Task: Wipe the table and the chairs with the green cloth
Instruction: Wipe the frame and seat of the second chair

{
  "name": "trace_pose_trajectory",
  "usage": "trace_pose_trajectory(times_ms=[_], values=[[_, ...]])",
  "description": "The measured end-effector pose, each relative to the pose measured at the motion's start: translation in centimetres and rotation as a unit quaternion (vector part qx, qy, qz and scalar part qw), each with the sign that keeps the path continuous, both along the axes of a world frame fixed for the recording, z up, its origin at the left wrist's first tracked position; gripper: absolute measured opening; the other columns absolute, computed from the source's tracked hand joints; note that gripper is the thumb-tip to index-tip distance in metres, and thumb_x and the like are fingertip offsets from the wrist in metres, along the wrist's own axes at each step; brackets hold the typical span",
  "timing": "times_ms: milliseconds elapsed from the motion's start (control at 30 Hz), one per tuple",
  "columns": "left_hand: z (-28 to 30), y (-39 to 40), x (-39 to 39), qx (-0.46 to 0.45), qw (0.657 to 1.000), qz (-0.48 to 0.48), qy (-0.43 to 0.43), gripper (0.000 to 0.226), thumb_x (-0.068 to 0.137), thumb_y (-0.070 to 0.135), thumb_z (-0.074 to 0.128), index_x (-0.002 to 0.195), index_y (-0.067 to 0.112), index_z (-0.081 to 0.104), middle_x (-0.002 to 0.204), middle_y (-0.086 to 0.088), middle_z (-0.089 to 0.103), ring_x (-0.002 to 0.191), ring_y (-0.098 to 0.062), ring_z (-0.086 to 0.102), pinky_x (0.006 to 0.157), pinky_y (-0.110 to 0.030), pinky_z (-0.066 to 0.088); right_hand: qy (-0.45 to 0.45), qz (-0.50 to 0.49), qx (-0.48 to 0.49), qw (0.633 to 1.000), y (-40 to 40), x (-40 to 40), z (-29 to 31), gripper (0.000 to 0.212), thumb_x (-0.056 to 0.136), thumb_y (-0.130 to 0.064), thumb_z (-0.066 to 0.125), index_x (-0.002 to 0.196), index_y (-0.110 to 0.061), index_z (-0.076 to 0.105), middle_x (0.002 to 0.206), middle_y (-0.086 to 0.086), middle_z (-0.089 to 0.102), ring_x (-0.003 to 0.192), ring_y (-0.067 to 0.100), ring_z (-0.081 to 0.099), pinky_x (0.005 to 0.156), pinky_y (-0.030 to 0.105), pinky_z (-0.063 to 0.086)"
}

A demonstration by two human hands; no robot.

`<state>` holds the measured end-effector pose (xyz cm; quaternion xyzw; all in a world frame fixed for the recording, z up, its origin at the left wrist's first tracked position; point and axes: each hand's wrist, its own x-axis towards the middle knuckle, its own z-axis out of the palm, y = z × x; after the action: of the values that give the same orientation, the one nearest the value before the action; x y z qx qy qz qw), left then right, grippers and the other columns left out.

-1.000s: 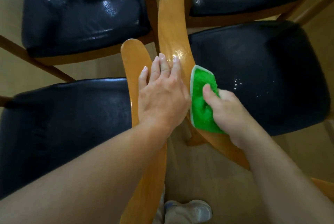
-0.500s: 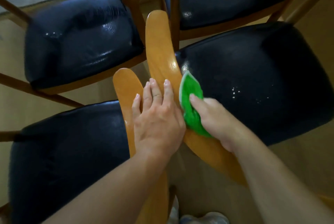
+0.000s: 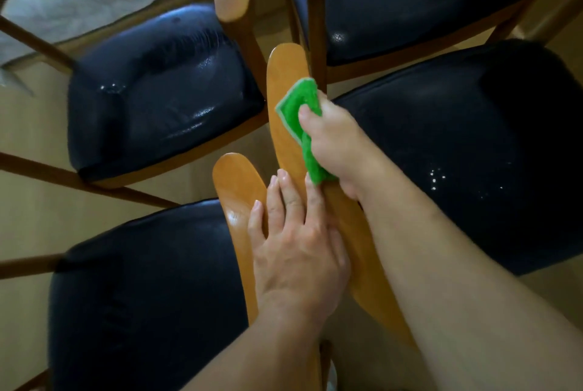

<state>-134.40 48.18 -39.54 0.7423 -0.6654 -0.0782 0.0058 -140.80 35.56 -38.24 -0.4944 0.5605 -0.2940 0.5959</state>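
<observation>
Head view: right hand (image 3: pixel 337 144) squeezes the fuzzy green cloth (image 3: pixel 299 106) on a smooth, curved wooden chair back (image 3: pixel 284 75) mid-frame. Left hand (image 3: pixel 299 251) lies flat, fingers straight, near shiny black seats (image 3: pixel 157 90).

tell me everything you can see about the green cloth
The green cloth is a bright green, fuzzy-looking rag with a pale edging along its border. It is folded and wrapped over the edge of the right chair's glossy wooden backrest, near that rail's far end. The right hand grips it, thumb pressing on top, so much of its lower part is hidden. The left hand lies flat across both near backrests just below it; whether its fingertips touch the cloth is unclear.
</observation>
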Motion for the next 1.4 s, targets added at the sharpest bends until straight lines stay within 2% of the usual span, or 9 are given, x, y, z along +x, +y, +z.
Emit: trace_pose_trajectory(times_ms=[200, 500, 733, 867, 1000, 1133, 1200, 1300, 1400], values=[[-0.2, -0.1, 0.0, -0.019, 1.0, -0.004, 0.006, 0.06, 0.091, 0.036, 0.027, 0.145, 0.014, 0.04, 0.149, -0.018, 0.038, 0.141, -0.031, 0.031, 0.112, -0.052, 0.029, 0.074, -0.017, -0.032, 0.997, -3.9, 1.3, -1.3, 0.039, 0.102, -0.032, 0.036, 0.138, -0.019, 0.044, 0.131, 0.009, 0.056, 0.119, 0.026, 0.053, 0.104, 0.045, 0.041], [0.7, 0.1, 0.2, 0.046, 0.999, -0.005, -0.004, 0.059, 0.097, 0.039, 0.015, 0.153, 0.02, 0.015, 0.16, -0.013, 0.012, 0.148, -0.024, 0.005, 0.118, -0.044, 0.01, 0.303, 0.059, 0.026, 0.951, 10.1, -4.5, -0.8, 0.048, 0.101, -0.046, 0.03, 0.109, -0.009, 0.059, 0.113, 0.022, 0.064, 0.106, 0.04, 0.058, 0.078, 0.037, 0.037], [1.6, 0.3, -0.5, 0.043, 0.999, 0.007, 0.017, 0.056, 0.102, 0.033, 0.026, 0.153, 0.017, 0.012, 0.16, -0.015, 0.009, 0.148, -0.025, 0.004, 0.118, -0.046, 0.006, 0.484, 0.163, 0.058, 0.858, 19.5, -12.3, 2.2, 0.043, 0.099, -0.057, 0.02, 0.09, -0.026, 0.048, 0.102, 0.009, 0.066, 0.079, 0.029, 0.048, 0.071, 0.039, 0.028], [2.2, 0.4, -5.2, 0.095, 0.987, 0.089, 0.09, 0.064, 0.098, 0.029, 0.033, 0.153, 0.009, 0.007, 0.16, -0.018, -0.001, 0.147, -0.032, -0.004, 0.117, -0.048, -0.001, 0.58, 0.186, 0.046, 0.791, 20.8, -16.3, 3.5, 0.05, 0.099, -0.055, 0.024, 0.101, -0.024, 0.063, 0.108, 0.005, 0.065, 0.102, 0.03, 0.058, 0.074, 0.041, 0.025], [1.5, 3.6, -11.7, 0.085, 0.983, -0.058, 0.154, 0.058, 0.099, 0.03, 0.03, 0.151, 0.006, 0.017, 0.159, -0.014, 0.014, 0.148, -0.025, 0.005, 0.118, -0.038, -0.003, 0.592, 0.173, 0.012, 0.787, 21.7, -16.2, 3.8, 0.035, 0.098, -0.046, 0.037, 0.113, -0.021, 0.057, 0.113, 0.005, 0.062, 0.107, 0.029, 0.057, 0.082, 0.042, 0.031], [-0.1, 3.9, -12.3, 0.037, 0.984, -0.116, 0.131, 0.039, 0.1, 0.035, 0.024, 0.101, 0.017, 0.059, 0.096, -0.003, 0.064, 0.094, -0.02, 0.057, 0.099, -0.036, 0.03, 0.517, 0.139, -0.044, 0.844, 22.0, -15.4, 3.7, 0.018, 0.097, -0.036, 0.042, 0.101, -0.021, 0.05, 0.1, 0.003, 0.063, 0.087, 0.027, 0.056, 0.074, 0.039, 0.027], [-0.3, 3.9, -12.0, -0.004, 0.982, -0.133, 0.138, 0.039, 0.099, 0.037, 0.025, 0.079, 0.019, 0.054, 0.065, 0.008, 0.05, 0.066, -0.015, 0.046, 0.085, -0.037, 0.034, 0.508, 0.167, -0.02, 0.845, 21.6, -16.0, 4.1, 0.024, 0.099, -0.043, 0.037, 0.085, -0.024, 0.043, 0.083, -0.001, 0.053, 0.076, 0.024, 0.044, 0.072, 0.038, 0.026], [-0.3, 4.2, -12.0, -0.016, 0.981, -0.129, 0.141, 0.038, 0.097, 0.044, 0.032, 0.078, 0.022, 0.058, 0.059, 0.015, 0.033, 0.064, -0.012, 0.035, 0.084, -0.038, 0.036, 0.556, 0.231, 0.086, 0.794, 20.0, -19.0, 5.2, 0.042, 0.099, -0.055, 0.029, 0.074, -0.024, 0.041, 0.071, -0.002, 0.038, 0.076, 0.024, 0.043, 0.07, 0.039, 0.031], [-0.3, 4.0, -12.4, 0.004, 0.985, -0.126, 0.114, 0.037, 0.096, 0.047, 0.035, 0.077, 0.025, 0.059, 0.055, 0.017, 0.031, 0.063, -0.01, 0.037, 0.085, -0.037, 0.037, 0.576, 0.247, 0.206, 0.752, 17.6, -23.7, 6.6, 0.051, 0.098, -0.06, 0.023, 0.101, -0.021, 0.056, 0.087, 0.007, 0.05, 0.09, 0.029, 0.051, 0.078, 0.042, 0.041]])
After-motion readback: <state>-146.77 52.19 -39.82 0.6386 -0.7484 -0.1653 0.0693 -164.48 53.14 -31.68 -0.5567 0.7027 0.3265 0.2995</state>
